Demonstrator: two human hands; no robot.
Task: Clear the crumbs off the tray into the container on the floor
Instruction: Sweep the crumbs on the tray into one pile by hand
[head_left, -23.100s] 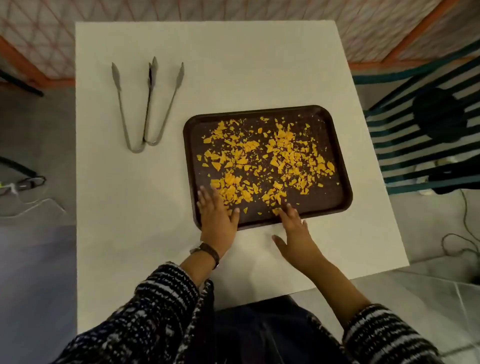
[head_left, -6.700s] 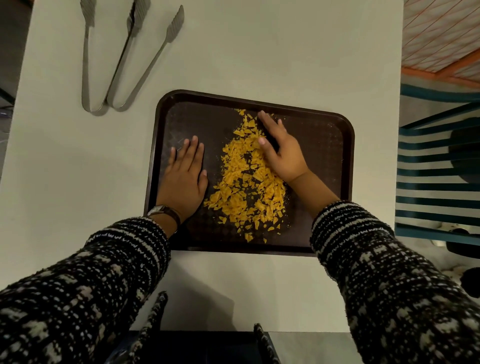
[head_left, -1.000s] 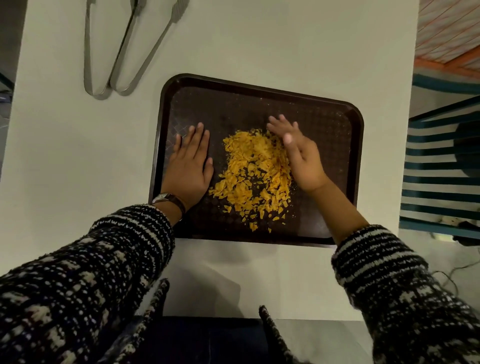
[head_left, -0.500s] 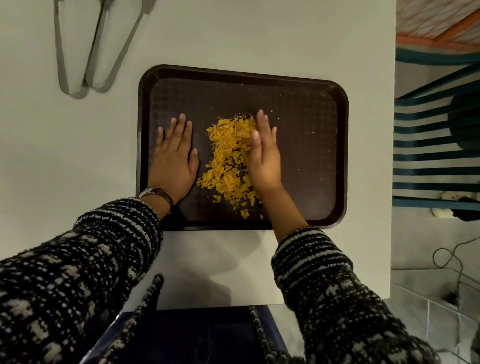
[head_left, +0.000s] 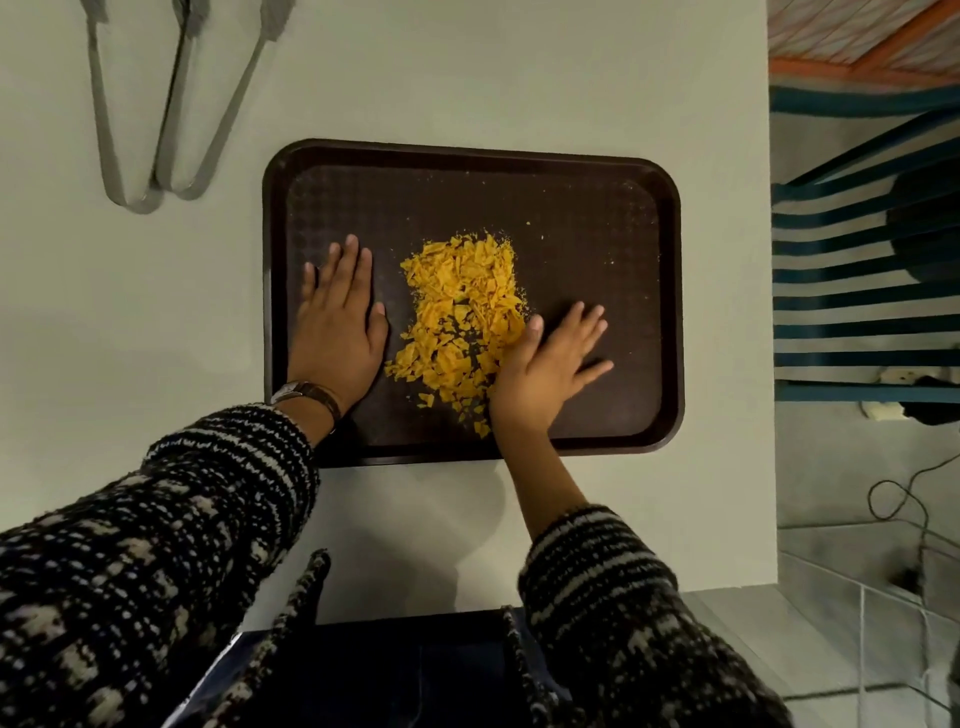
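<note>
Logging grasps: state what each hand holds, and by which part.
Nothing is held. The left hand lies flat on the tray; the right hand rests open beside the crumbs.

No legible text, labels, brands, numbers or signs anywhere in view. The tray (head_left: 649, 260) is unmarked; the wristwatch (head_left: 306, 397) face is not readable.

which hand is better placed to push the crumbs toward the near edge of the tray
Right, probably: the right hand already touches the crumb pile at its near-right side, while the left hand lies flat, apart from it, steadying the tray.
</note>
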